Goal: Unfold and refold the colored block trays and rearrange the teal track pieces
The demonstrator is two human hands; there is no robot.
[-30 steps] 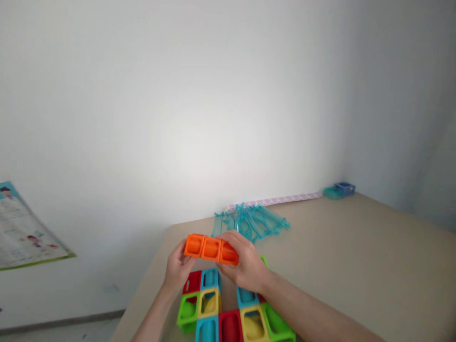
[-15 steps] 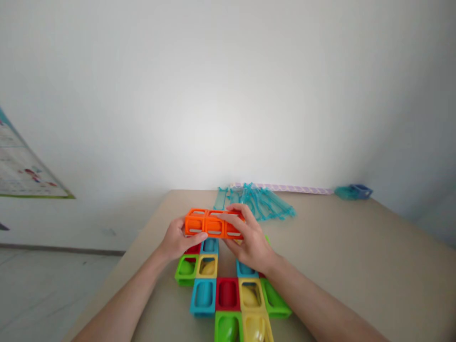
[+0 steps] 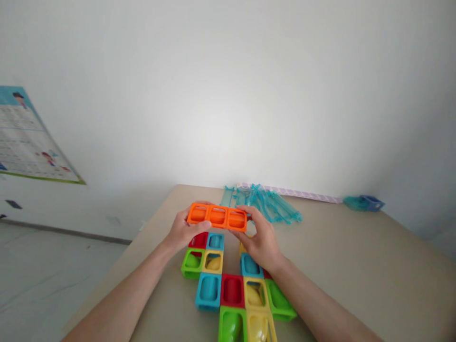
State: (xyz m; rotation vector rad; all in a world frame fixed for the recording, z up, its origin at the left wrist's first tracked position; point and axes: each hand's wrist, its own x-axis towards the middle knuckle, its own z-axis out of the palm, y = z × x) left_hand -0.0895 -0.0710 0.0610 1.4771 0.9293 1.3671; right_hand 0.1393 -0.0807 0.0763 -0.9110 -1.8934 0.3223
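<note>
A row of three joined orange hollow cube blocks [image 3: 218, 216] is held up above the table between both hands. My left hand [image 3: 185, 230] grips its left end, thumb along the near lower edge. At the right end, my right hand [image 3: 259, 237] pinches the row between thumb and fingers. Below lies an arrangement of joined hollow blocks in blue, red, yellow and green, including a red block [image 3: 232, 290], a blue block [image 3: 208, 289] and a green block [image 3: 193, 262]. My right hand and forearm hide part of its right side.
Translucent teal track pieces [image 3: 265, 202] lie piled at the back of the table [image 3: 342, 256]. A purple-and-white patterned strip [image 3: 302, 194] runs along the wall. A blue container [image 3: 372, 203] with teal pieces beside it sits at the back right. A poster [image 3: 33, 137] hangs on the left.
The orange row has tilted so its open faces turn more toward me. My right fingers have drawn back from across its front to its right end. The view has shifted slightly.
</note>
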